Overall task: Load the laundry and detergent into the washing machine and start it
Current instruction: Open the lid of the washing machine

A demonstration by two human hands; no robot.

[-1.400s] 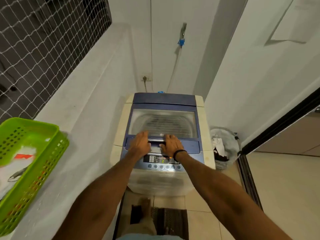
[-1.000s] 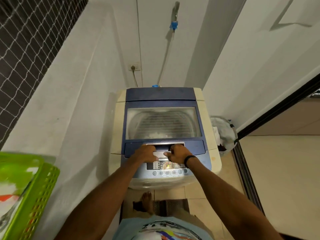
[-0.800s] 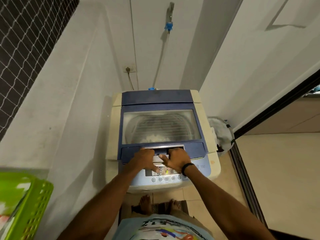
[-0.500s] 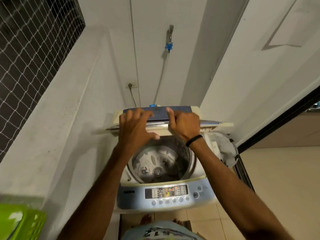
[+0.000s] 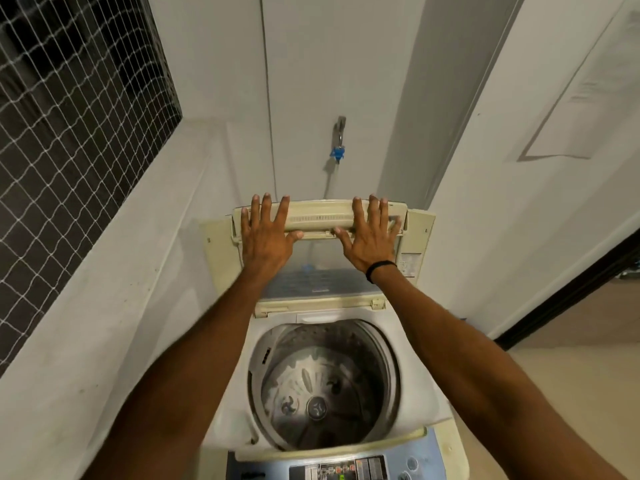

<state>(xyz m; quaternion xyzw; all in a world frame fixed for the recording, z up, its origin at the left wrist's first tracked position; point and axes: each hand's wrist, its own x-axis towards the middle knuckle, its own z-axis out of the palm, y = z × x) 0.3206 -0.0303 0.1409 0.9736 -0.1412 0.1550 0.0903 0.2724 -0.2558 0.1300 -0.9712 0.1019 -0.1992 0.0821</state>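
Wide shot first: the cream-and-blue top-loading washing machine [image 5: 420, 393] fills the centre and lower centre of the frame, and it is wide open. Its cream plastic folding lid with the clear window [image 5: 322, 220] stands at the back of the machine, upper centre of the frame. The lid's long axis runs left to right across the picture.

Below it, lower centre, the round steel drum [image 5: 325, 382] gapes, and nothing that looks like clothing shows inside, only the pulsator at the bottom. No laundry and no detergent are in view anywhere, so loading looks not yet begun.

Now the hands. The left hand [image 5: 265, 237] lies flat on the left end of the lid, the right hand [image 5: 370, 237] flat on the right end, level with each other. On both, the fingers are straight and fanned apart, tips reaching the lid's top edge, thumbs angled inward along the fold line. They are pressing, not gripping. Neither hand is nearer; it is an even two-palm hold.

The key relation is that the drum mouth sits straight down-frame from those fingertips, between the forearms. My read: once the lid rests on its own, both hands are free to fetch the wash.

Small details: the blue control panel [image 5: 346, 469] sits at the bottom edge, and a black wristband [image 5: 379, 268] circles the right wrist.
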